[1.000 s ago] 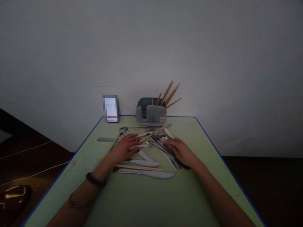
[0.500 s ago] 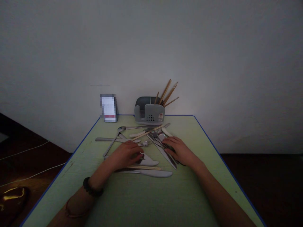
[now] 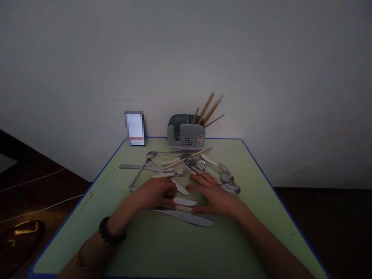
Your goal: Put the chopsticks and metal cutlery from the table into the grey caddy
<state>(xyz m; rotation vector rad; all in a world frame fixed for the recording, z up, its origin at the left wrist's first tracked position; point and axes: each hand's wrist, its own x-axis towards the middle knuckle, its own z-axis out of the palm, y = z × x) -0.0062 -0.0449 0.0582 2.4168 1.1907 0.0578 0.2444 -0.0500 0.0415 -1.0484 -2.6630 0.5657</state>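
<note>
Loose cutlery lies in a spread heap, with my left hand (image 3: 157, 192) over its left side. The fingers of that hand are curved, with a gap between them and the thumb. Beside its thumb are a table knife (image 3: 186, 202) and a pair of chopsticks (image 3: 183, 208), partly hidden by the hand. My right hand (image 3: 213, 195) is spread over the right side, its thumb at the chopsticks' right end. A larger knife (image 3: 192, 218) lies nearest me. A white-handled fork (image 3: 171, 174) rests beyond my left hand. Spoons (image 3: 226, 177) lie beyond and right of my right hand.
A grey cutlery holder (image 3: 188, 135) with several wooden chopsticks (image 3: 207, 106) upright in it stands at the back against the wall. A lit phone (image 3: 135, 128) leans to its left. The green table (image 3: 180, 252) has a blue edge.
My right hand has moved left and nearer to me, its fingers wider apart, and spoons at the right now show. The front knife has turned slightly. The camera view has shifted a little.
</note>
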